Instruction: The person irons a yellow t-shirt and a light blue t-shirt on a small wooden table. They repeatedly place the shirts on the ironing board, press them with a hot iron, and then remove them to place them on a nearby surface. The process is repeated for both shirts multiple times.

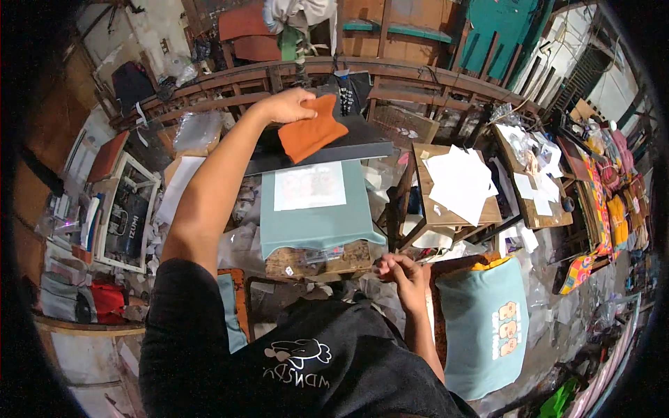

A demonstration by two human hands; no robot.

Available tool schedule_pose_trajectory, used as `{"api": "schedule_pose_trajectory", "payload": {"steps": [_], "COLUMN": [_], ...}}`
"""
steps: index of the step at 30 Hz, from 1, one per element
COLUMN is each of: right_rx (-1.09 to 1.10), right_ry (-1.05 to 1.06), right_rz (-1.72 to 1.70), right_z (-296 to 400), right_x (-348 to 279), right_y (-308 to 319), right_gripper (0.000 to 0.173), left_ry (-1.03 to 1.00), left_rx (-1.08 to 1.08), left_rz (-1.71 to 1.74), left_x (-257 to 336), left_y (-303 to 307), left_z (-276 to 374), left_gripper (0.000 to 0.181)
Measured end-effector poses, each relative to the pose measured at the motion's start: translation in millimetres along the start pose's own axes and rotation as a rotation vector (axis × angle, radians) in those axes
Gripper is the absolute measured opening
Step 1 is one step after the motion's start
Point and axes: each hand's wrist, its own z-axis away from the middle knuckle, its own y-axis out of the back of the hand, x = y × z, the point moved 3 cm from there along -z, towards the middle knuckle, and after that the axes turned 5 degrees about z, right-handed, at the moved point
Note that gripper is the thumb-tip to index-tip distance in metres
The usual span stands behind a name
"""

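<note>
My left hand (pixel 290 106) reaches far forward and grips a folded orange cloth (pixel 314 130) between thumb and fingers. The cloth lies against the black upper plate (pixel 360 149) of what looks like a heat press. Just in front of that plate, a grey-green fabric piece (pixel 319 227) is spread out, its near edge wavy. On the fabric rests a white paper sheet (pixel 310 187) with a faint print. My right hand (pixel 405 277) is near the fabric's right front corner, fingers curled in, with nothing visible in them.
White sheets (pixel 457 180) lie on a wooden stand (pixel 436 206) to the right. Nearer, printed grey-green fabric (pixel 481 329) drapes over a support. A wooden board (pixel 313 264) juts out below the spread fabric. At left stands a white-framed box (pixel 128 214); scraps litter the floor.
</note>
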Motion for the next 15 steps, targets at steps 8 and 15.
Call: {"api": "schedule_pose_trajectory", "payload": {"steps": [8, 15], "right_rx": [-0.062, 0.098], "right_ry": [0.221, -0.34], "right_rz": [-0.491, -0.638], "right_z": [-32.7, -25.8], "right_x": [-55.2, 30.5], "right_y": [-16.9, 8.7], "right_gripper": [0.09, 0.051], "left_ry": [-0.222, -0.241], "left_rx": [0.26, -0.102], "left_rz": [-0.189, 0.387], "left_x": [189.2, 147.0], "left_y": [-166.8, -322.9], "left_z": [82.5, 181.6], "left_gripper": [0.024, 0.047]}}
